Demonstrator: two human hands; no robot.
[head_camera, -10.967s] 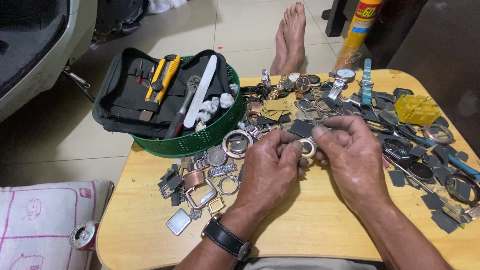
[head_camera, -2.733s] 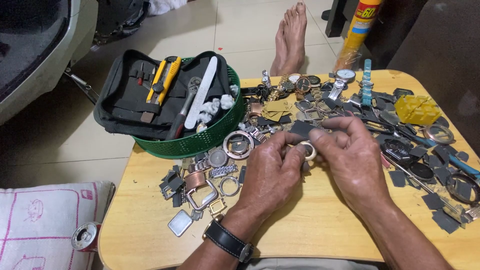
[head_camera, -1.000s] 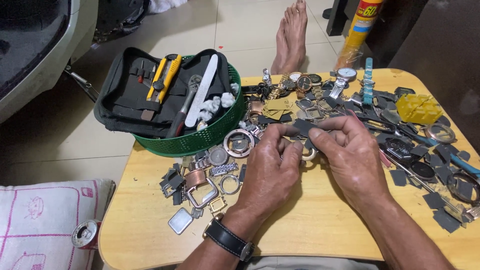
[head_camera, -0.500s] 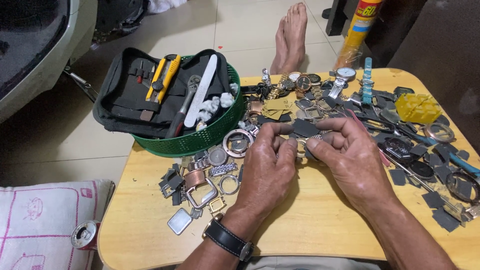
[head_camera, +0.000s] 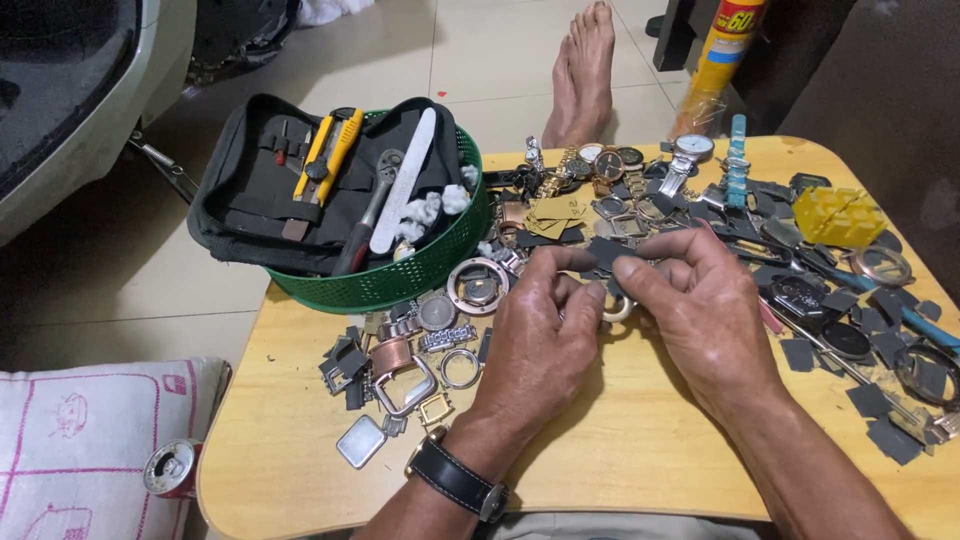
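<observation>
My left hand (head_camera: 535, 335) and my right hand (head_camera: 695, 300) meet over the middle of a small wooden table (head_camera: 640, 450). Together they pinch a small silver watch case (head_camera: 618, 308) with a dark strap piece (head_camera: 603, 250) sticking up between the fingertips. My left wrist wears a black-strapped watch (head_camera: 455, 478). Loose watch cases, rings and bezels (head_camera: 470, 285) lie just left of my hands.
A green mesh basket (head_camera: 400, 280) at the table's back left holds a black tool pouch (head_camera: 260, 190) with a yellow cutter. Watches and dark parts litter the right side, with a yellow block (head_camera: 838, 214). A pillow (head_camera: 70, 440), a can (head_camera: 170, 468), a bare foot (head_camera: 585, 70) and a spray can (head_camera: 722, 50) surround the table.
My hands stayed in place over the table's middle. The fingers have shifted on the small watch case, and the dark strap piece now stands higher between them.
</observation>
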